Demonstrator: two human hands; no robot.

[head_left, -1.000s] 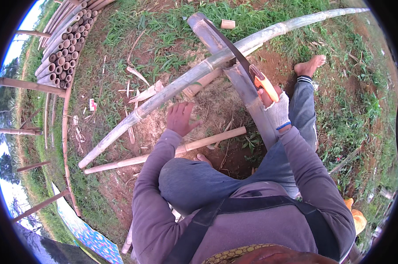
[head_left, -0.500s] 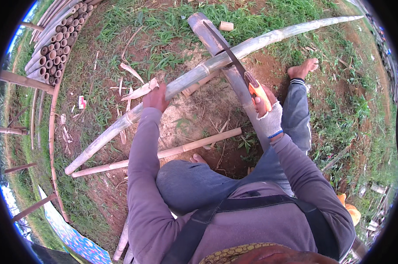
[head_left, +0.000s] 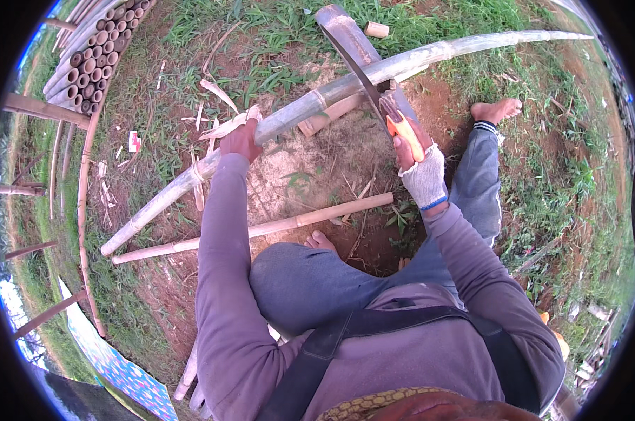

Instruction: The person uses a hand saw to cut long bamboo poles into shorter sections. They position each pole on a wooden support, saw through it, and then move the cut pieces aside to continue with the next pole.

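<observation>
A long greenish-grey bamboo pole (head_left: 303, 109) slants across the ground and rests over a thicker bamboo log (head_left: 352, 31). My left hand (head_left: 241, 142), bare, is closed around the pole, beside a pale dry husk-like piece (head_left: 233, 125). In a white knitted glove with bare fingertips, my right hand (head_left: 424, 168) grips the orange handle of a handsaw (head_left: 359, 72). Its dark blade crosses the pole close to the log; how deep the teeth sit cannot be made out. A short cut bamboo piece (head_left: 331, 116) lies under the pole.
A thinner bamboo stick (head_left: 296, 221) lies before my bent knee (head_left: 296, 284). My bare foot (head_left: 496, 111) rests on the right. Stacked bamboo tubes (head_left: 93, 67) stand behind a rail at far left. A small bamboo offcut (head_left: 376, 29) and pale shavings lie on the grassy soil.
The view has shifted slightly. My right hand and the saw have moved left relative to the supporting log. My left hand keeps its hold on the pole.
</observation>
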